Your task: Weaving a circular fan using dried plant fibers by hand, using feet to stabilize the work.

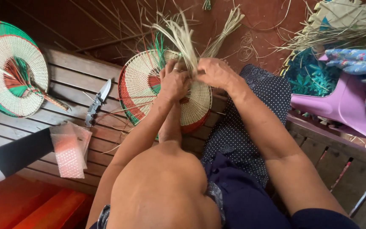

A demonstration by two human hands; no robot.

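I sat in a home craft spot, a fan-weaving corner more than a proper workshop. The slatted wooden worktop point(77, 80) carried a finished woven fan point(9, 68) in green, red and cream, and a folding knife point(97, 103) lay near it. Loose dried straw point(335, 36) was strewn over the red floor point(259, 21), with a tied bundle of fibres point(227, 27) beside it. A pink plastic stool point(339, 106) and flowered cloth point(356, 61) gave it a household look.

wood slat bench point(77, 80), knife point(98, 102), finished fan point(11, 68), mesh bag point(70, 150)
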